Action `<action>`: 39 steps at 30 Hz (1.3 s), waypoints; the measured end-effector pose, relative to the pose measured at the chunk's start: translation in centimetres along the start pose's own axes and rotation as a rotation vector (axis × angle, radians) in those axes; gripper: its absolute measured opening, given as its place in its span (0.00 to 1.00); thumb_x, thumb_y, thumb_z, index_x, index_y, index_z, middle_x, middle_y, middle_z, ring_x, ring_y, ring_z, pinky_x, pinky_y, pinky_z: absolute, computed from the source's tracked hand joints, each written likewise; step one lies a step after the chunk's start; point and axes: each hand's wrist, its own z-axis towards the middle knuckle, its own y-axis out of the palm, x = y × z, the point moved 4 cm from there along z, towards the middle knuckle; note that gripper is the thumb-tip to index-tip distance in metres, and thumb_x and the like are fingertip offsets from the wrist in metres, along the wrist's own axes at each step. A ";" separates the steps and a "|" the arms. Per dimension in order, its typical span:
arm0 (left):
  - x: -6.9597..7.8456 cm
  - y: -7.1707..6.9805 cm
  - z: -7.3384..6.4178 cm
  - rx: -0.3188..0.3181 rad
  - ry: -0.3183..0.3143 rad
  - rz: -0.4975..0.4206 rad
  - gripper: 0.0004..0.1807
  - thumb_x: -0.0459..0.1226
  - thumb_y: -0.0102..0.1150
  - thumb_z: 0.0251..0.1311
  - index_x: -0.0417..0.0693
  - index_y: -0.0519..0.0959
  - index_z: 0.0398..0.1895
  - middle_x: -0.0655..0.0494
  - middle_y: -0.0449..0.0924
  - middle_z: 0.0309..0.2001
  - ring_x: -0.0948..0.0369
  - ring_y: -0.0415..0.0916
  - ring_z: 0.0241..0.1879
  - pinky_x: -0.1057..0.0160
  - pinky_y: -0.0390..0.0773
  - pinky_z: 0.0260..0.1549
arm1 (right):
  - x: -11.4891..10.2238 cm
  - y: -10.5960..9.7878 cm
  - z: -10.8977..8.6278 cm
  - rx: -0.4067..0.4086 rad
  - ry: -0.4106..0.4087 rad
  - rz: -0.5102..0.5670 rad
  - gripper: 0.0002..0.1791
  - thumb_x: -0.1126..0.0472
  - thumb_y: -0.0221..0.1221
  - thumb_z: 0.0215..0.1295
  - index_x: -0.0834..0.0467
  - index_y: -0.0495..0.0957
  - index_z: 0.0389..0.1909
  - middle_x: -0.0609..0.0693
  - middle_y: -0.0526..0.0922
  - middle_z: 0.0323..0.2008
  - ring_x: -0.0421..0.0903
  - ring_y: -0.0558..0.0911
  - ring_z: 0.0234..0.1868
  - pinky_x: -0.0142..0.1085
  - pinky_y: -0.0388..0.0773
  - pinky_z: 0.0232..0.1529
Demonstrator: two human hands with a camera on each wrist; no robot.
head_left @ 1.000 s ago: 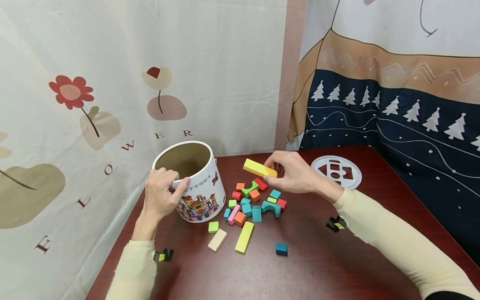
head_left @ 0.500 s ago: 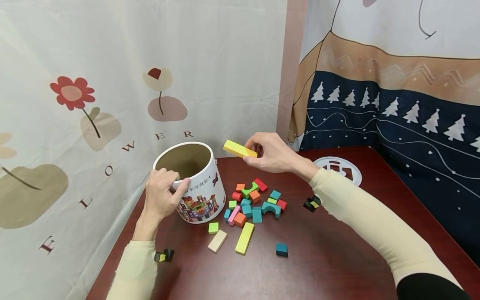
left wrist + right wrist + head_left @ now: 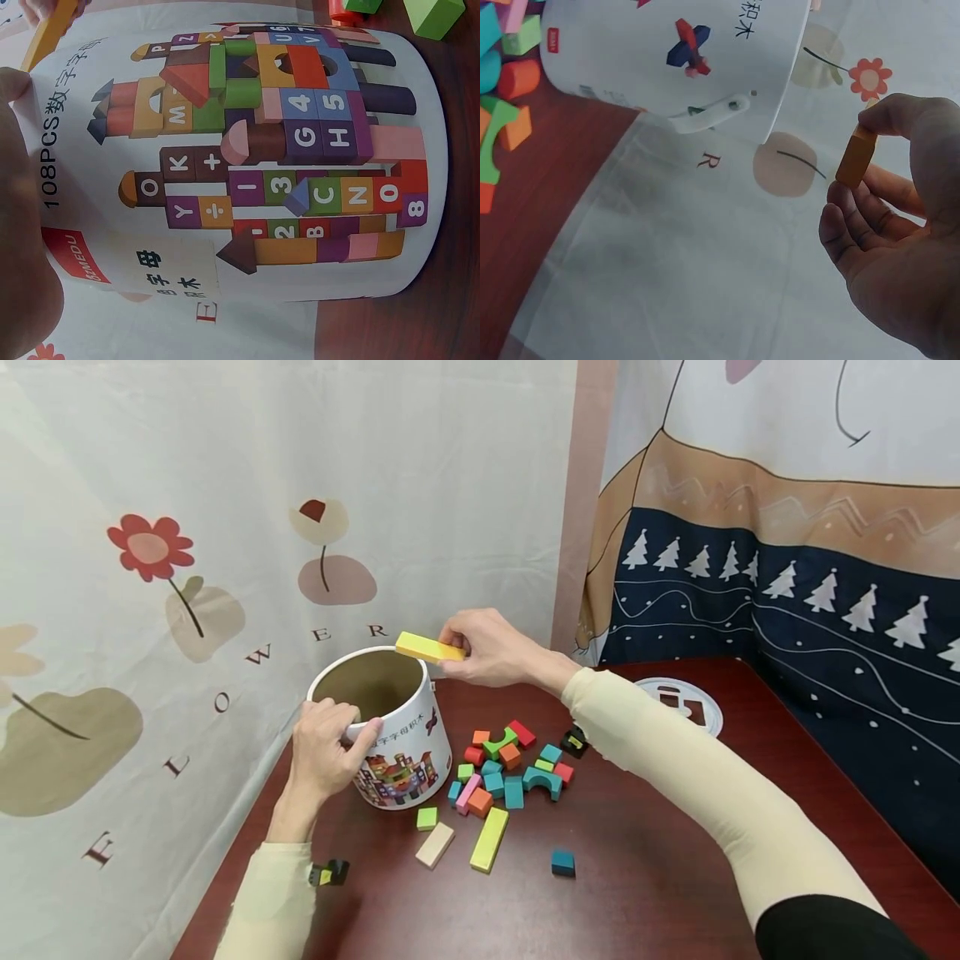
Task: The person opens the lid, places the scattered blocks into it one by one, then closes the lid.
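My right hand (image 3: pixel 491 647), its arm (image 3: pixel 690 768) slanting from the lower right, pinches the yellow block (image 3: pixel 426 647) between fingers (image 3: pixel 456 626) near mid-frame by the rim of the bucket (image 3: pixel 401 760), which my left hand (image 3: pixel 322 747) grips at centre-left.

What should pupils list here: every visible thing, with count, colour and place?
Table: one, reddish brown, centre
Bucket: one, white printed, table's back left
Held block: one, yellow, near bucket rim
Block cluster: about sixteen, mixed colours, right of bucket
Stray blocks: four, yellow, beige, lime, dark blue, nearer the camera than cluster
Cut-out disc: one, white, table's right
Flower hanging: one, pale, back left
Tree hanging: one, navy-tan, back right
Wrist devices: two, black-yellow, forearms
Sleeves: two, cream, arms
Left hand: one, fingers gripping bucket rim
Right hand: one, pinching held block
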 end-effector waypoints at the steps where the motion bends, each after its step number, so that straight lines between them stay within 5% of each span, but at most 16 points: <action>1: 0.0 0.0 0.0 0.000 0.000 0.000 0.32 0.57 0.54 0.76 0.49 0.65 0.17 0.55 0.63 0.15 0.55 0.60 0.22 0.49 0.60 0.35 | -0.2 0.2 0.4 -0.009 0.000 -0.002 0.12 0.57 0.69 0.69 0.58 0.89 0.48 0.52 0.86 0.40 0.48 0.80 0.40 0.36 0.76 0.45; 9: -0.1 0.1 -0.1 -0.002 -0.003 0.000 0.32 0.58 0.53 0.77 0.49 0.66 0.17 0.55 0.63 0.15 0.54 0.60 0.22 0.49 0.61 0.35 | -1.3 2.2 3.1 -0.069 -0.041 -0.050 0.11 0.57 0.67 0.70 0.59 0.89 0.47 0.52 0.86 0.41 0.47 0.80 0.42 0.35 0.75 0.46; 19: -0.2 -0.2 -0.3 -0.008 -0.018 0.011 0.35 0.62 0.50 0.79 0.48 0.66 0.17 0.55 0.64 0.15 0.54 0.61 0.22 0.50 0.61 0.35 | -2.4 5.1 6.0 -0.155 0.011 -0.041 0.11 0.56 0.67 0.73 0.59 0.87 0.48 0.50 0.82 0.40 0.45 0.78 0.40 0.30 0.71 0.39; 35: 0.1 0.0 -0.1 0.008 0.000 0.014 0.33 0.59 0.52 0.79 0.48 0.65 0.18 0.55 0.63 0.16 0.55 0.59 0.22 0.48 0.62 0.35 | -3.0 6.6 7.1 -0.158 0.006 -0.079 0.10 0.57 0.67 0.71 0.53 0.80 0.30 0.45 0.72 0.28 0.41 0.71 0.28 0.30 0.65 0.30; 39: 0.2 0.0 0.1 0.014 0.010 0.015 0.32 0.57 0.53 0.78 0.48 0.65 0.18 0.55 0.62 0.16 0.55 0.58 0.21 0.47 0.61 0.35 | -3.2 6.6 7.3 -0.156 0.002 -0.090 0.08 0.55 0.68 0.72 0.56 0.86 0.39 0.48 0.81 0.34 0.42 0.77 0.35 0.31 0.71 0.36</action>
